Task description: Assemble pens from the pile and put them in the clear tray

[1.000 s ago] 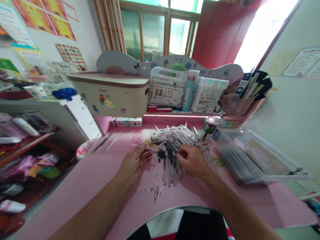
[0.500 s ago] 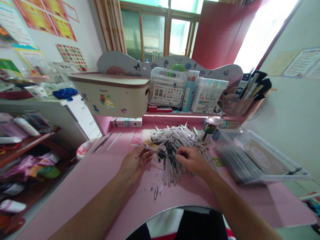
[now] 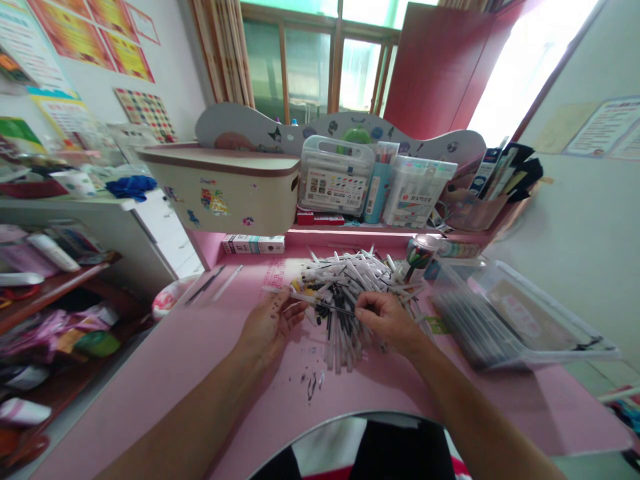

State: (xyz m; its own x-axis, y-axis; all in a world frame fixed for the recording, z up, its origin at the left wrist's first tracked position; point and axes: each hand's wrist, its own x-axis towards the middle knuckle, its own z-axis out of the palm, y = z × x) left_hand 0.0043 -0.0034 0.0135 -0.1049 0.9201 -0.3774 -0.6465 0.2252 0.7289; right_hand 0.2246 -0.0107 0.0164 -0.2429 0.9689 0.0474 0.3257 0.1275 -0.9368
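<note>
My left hand (image 3: 273, 320) pinches a pale, translucent pen barrel (image 3: 301, 297) between thumb and fingers, its other fingers half curled. From the barrel toward the right runs a thin dark pen refill (image 3: 344, 309). Its right end is gripped by the closed fingers of my right hand (image 3: 385, 319); whether the refill still sits inside the barrel is hard to make out. Behind and beneath both hands lies a heap of white pen parts (image 3: 350, 267). A bundle of dark-tipped pens (image 3: 340, 343) points toward me, below the refill.
Right of the heap stands a clear plastic box (image 3: 525, 350) full of grey refills or pens. A jar (image 3: 419, 257) with pens is behind it. Two loose pens (image 3: 205, 285) lie at left. Black ink smears (image 3: 313, 387) mark the pink desk (image 3: 240, 407).
My right hand has drawn slightly to the right with the refill end. The left hand holds nearly the same place with the pen barrel.
</note>
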